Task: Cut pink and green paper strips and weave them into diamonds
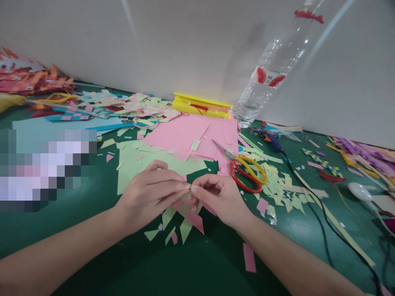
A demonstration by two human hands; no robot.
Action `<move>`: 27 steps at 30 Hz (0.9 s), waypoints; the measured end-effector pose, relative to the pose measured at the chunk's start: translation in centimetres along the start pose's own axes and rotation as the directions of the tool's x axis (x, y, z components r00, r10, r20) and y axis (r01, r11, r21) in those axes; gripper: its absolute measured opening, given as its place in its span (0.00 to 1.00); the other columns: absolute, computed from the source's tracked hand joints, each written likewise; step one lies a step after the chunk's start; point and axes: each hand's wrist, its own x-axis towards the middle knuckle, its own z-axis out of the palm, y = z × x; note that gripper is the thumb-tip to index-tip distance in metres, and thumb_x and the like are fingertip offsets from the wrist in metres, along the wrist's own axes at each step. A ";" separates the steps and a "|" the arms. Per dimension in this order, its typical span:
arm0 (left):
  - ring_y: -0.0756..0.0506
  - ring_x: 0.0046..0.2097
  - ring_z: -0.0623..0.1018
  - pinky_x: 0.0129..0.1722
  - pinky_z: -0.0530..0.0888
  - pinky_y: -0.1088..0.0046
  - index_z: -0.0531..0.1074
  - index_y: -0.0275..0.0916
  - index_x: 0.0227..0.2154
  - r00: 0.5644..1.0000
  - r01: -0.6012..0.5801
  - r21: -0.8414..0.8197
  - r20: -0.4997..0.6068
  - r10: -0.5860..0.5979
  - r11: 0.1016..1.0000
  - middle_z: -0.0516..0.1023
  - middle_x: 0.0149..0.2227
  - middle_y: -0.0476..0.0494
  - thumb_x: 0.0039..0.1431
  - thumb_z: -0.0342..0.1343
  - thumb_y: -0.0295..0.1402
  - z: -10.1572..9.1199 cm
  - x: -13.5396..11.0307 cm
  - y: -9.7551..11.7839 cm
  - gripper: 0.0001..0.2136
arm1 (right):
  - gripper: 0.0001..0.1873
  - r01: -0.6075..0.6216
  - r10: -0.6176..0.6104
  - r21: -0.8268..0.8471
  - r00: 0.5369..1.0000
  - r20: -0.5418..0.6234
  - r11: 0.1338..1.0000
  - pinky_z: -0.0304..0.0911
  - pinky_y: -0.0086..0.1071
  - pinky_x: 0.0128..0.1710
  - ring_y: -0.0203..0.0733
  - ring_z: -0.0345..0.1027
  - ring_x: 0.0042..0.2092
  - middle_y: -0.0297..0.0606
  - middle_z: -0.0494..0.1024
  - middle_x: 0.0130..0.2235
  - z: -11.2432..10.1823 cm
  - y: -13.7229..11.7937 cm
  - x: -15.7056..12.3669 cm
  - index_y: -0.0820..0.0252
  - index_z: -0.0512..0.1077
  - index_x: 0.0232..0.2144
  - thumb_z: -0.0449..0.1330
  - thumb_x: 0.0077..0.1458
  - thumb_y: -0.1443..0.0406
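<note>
Inspector: State the condition of the fingers
Clerk: Left hand (151,193) and right hand (217,197) meet at the fingertips; on each, the tips are drawn together on the pink-and-green paper piece (195,221), the exact contact being hidden
Inspector: And the position of that piece?
Clerk: Directly under the fingertips, between the hands; its far part is covered by the fingers, its strips fan out on the near side
Inspector: Surroundings?
Clerk: Light green sheet (132,162) just beyond the left hand, pink sheet (173,133) farther off; scissors (248,169) beyond the right hand, tips over the pink sheet; glue gun (270,138) farther right; clear bottle (268,77) at the far side, near the wall (173,45)
</note>
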 end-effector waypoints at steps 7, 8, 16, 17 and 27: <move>0.52 0.30 0.77 0.37 0.68 0.69 0.72 0.39 0.31 0.999 0.005 -0.027 0.039 -0.004 1.000 0.79 0.30 0.48 0.61 0.52 0.25 0.1 -0.3 -0.4 0.05 | 0.08 -0.015 0.012 -0.050 0.998 -0.058 0.999 0.69 0.28 0.26 0.32 0.69 0.23 0.31 0.74 0.22 0.3 -0.2 0.0 0.61 0.72 0.25 0.63 0.49 0.61; 0.52 0.30 0.76 0.37 0.68 0.69 0.72 0.39 0.31 0.999 0.008 -0.029 0.046 -0.006 1.000 0.79 0.30 0.48 0.60 0.53 0.25 0.2 -0.4 -0.5 0.05 | 0.08 -0.013 0.009 -0.056 0.998 -0.064 0.998 0.69 0.28 0.26 0.31 0.69 0.22 0.31 0.74 0.22 0.3 -0.3 0.0 0.61 0.72 0.25 0.62 0.50 0.61; 0.52 0.30 0.76 0.36 0.67 0.70 0.71 0.38 0.30 0.999 0.004 -0.028 0.042 -0.003 1.000 0.78 0.29 0.49 0.60 0.53 0.24 0.4 -0.3 -0.6 0.05 | 0.07 0.000 -0.015 -0.143 0.994 -0.105 0.990 0.68 0.28 0.29 0.32 0.70 0.24 0.31 0.74 0.22 0.4 -0.2 0.0 0.61 0.72 0.26 0.61 0.51 0.63; 0.52 0.30 0.76 0.36 0.67 0.70 0.71 0.38 0.30 0.999 0.005 -0.028 0.040 -0.004 1.000 0.78 0.29 0.49 0.60 0.53 0.24 0.4 -0.2 -0.5 0.05 | 0.07 0.004 -0.020 -0.148 0.994 -0.109 0.989 0.69 0.28 0.29 0.32 0.70 0.24 0.31 0.74 0.22 0.4 -0.1 -0.1 0.61 0.72 0.26 0.61 0.51 0.63; 0.52 0.31 0.76 0.37 0.68 0.71 0.72 0.39 0.32 0.999 0.001 -0.062 0.040 0.001 0.998 0.79 0.31 0.49 0.61 0.53 0.26 0.3 -0.5 -0.9 0.05 | 0.08 0.013 -0.021 -0.116 0.997 -0.074 0.993 0.70 0.28 0.27 0.32 0.71 0.23 0.31 0.74 0.22 0.3 -0.3 -0.1 0.61 0.72 0.26 0.62 0.50 0.61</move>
